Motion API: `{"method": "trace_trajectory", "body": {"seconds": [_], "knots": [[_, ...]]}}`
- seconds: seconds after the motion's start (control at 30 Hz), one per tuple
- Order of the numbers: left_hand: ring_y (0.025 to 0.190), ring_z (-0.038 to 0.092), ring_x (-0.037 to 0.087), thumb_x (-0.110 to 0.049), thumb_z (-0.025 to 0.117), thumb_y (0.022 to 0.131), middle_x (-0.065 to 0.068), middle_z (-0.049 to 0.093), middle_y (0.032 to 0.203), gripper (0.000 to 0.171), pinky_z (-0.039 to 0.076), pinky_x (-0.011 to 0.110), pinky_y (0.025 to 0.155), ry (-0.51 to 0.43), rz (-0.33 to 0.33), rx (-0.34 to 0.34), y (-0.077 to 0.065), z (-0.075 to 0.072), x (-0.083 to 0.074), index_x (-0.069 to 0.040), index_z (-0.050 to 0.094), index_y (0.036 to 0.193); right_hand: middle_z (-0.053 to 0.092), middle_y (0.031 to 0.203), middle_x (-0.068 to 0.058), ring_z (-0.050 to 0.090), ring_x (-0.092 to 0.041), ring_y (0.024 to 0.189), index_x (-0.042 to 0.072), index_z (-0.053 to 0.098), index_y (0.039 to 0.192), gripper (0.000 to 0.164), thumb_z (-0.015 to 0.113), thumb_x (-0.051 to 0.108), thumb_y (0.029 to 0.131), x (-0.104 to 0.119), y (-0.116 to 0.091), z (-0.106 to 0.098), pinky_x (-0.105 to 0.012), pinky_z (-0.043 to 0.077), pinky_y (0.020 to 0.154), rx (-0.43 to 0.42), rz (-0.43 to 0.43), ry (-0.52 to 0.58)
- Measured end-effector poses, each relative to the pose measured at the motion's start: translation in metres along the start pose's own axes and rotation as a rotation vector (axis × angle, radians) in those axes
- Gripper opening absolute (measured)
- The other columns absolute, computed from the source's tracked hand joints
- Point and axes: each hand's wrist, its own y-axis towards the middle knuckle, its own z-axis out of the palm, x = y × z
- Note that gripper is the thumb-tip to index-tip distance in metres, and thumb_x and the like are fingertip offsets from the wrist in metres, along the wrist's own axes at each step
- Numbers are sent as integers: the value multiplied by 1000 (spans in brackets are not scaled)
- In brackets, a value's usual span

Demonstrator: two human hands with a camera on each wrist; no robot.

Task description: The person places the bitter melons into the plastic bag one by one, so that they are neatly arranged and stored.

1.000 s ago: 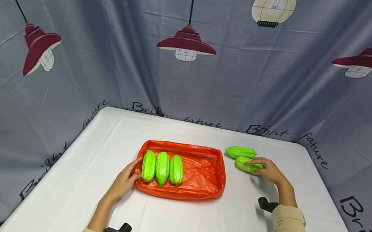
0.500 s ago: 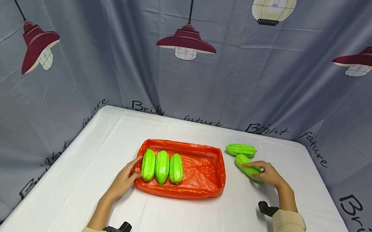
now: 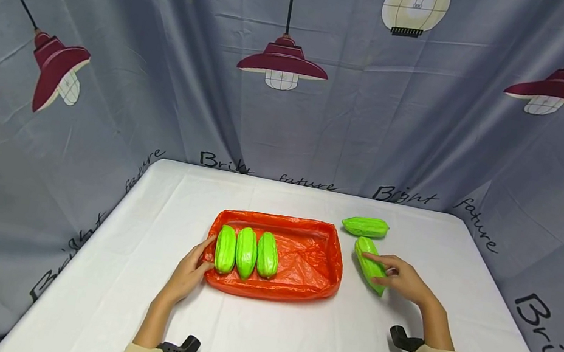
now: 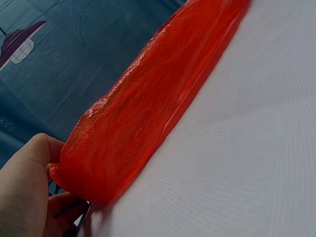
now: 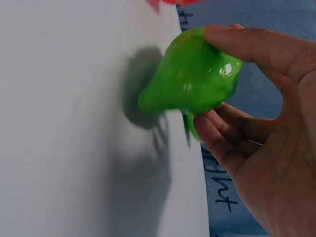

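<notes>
In the head view my right hand (image 3: pixel 408 281) pinches a glossy, ridged green gourd (image 3: pixel 366 256), its long axis slanting from far left to near right. The right wrist view has the thumb on one side of this gourd (image 5: pixel 190 74) and fingers on the other, with its shadow on the white surface. My left hand (image 3: pixel 187 272) grips the left end of a red plastic-covered tray (image 3: pixel 271 292); in the left wrist view the hand (image 4: pixel 29 182) is at the corner of the tray wall (image 4: pixel 133 113). Three similar gourds (image 3: pixel 246 253) lie side by side in the tray's left half.
Another green gourd (image 3: pixel 365 227) lies on the white-covered table (image 3: pixel 288 349), beyond the held one and right of the tray. A grey curtain (image 3: pixel 190 94) printed with lamps and lettering surrounds the table's back and sides. Each wrist wears a black device (image 3: pixel 181 349).
My right hand has drawn its gourd toward me, away from the other loose one, and turned it from nearly crosswise to a steep slant. The left hand and tray stay put.
</notes>
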Motion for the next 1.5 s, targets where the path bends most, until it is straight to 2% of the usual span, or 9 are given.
{"method": "trace_trajectory", "body": {"seconds": [0.17, 0.3, 0.5, 0.7, 0.87, 1.0, 1.17, 1.27, 1.5], "knots": [[129, 33, 35, -10, 55, 87, 15, 39, 140, 60, 24, 53, 104, 12, 14, -5, 1, -2, 0, -19, 36, 143, 48, 133, -14, 52, -30, 103, 17, 51, 134, 59, 72, 26, 79, 19, -10, 9, -49, 45, 83, -88, -47, 91], [129, 33, 35, -10, 56, 86, 15, 40, 140, 60, 25, 53, 104, 25, 27, -10, 3, -2, 0, -18, 36, 143, 49, 131, -13, 55, -29, 99, 19, 47, 137, 60, 70, 25, 81, 39, -10, 16, -44, 47, 83, -159, -55, 142], [129, 33, 35, -10, 55, 87, 16, 39, 140, 60, 25, 54, 104, 19, 20, -9, 2, -1, -2, -18, 36, 143, 56, 113, -16, 54, -29, 94, 13, 47, 137, 61, 70, 15, 81, 94, -12, 20, -37, 49, 82, -247, -87, 208], [130, 32, 34, -12, 55, 87, 15, 39, 141, 60, 24, 54, 104, 26, 14, -2, 2, -1, -2, -20, 35, 143, 59, 111, -15, 55, -25, 91, 6, 47, 135, 60, 70, 8, 80, 134, -8, 28, -41, 48, 81, -325, -174, 177], [130, 32, 35, -11, 55, 87, 15, 39, 141, 60, 25, 55, 104, 29, 25, 2, 3, -1, -3, -19, 35, 143, 61, 113, -14, 55, -25, 94, 8, 49, 133, 59, 72, 9, 79, 145, 5, 45, -42, 46, 79, -332, -230, 157], [129, 32, 36, -11, 56, 86, 16, 39, 140, 60, 25, 55, 103, 27, 30, 1, 3, -3, -4, -18, 36, 143, 59, 117, -9, 54, -25, 100, 17, 50, 134, 60, 73, 17, 78, 136, 23, 65, -45, 45, 80, -291, -243, 150], [130, 32, 35, -11, 56, 86, 15, 38, 141, 61, 24, 55, 104, 19, 15, 3, 2, -3, -2, -19, 35, 143, 54, 126, -2, 53, -23, 107, 33, 48, 134, 61, 71, 35, 77, 125, 40, 88, -51, 43, 88, -173, -202, 140], [130, 31, 35, -11, 56, 86, 14, 38, 141, 62, 24, 55, 104, 17, 6, 7, 1, -2, -1, -20, 35, 143, 51, 131, -1, 55, -21, 106, 33, 48, 134, 61, 70, 40, 77, 121, 48, 98, -45, 46, 89, -99, -193, 131], [131, 30, 35, -10, 57, 86, 15, 37, 142, 62, 23, 55, 104, 11, 5, 19, -1, 0, 0, -19, 34, 144, 59, 118, -8, 59, -19, 94, 22, 49, 134, 59, 69, 35, 80, 111, 61, 112, -36, 50, 79, 47, -185, 106]]}}
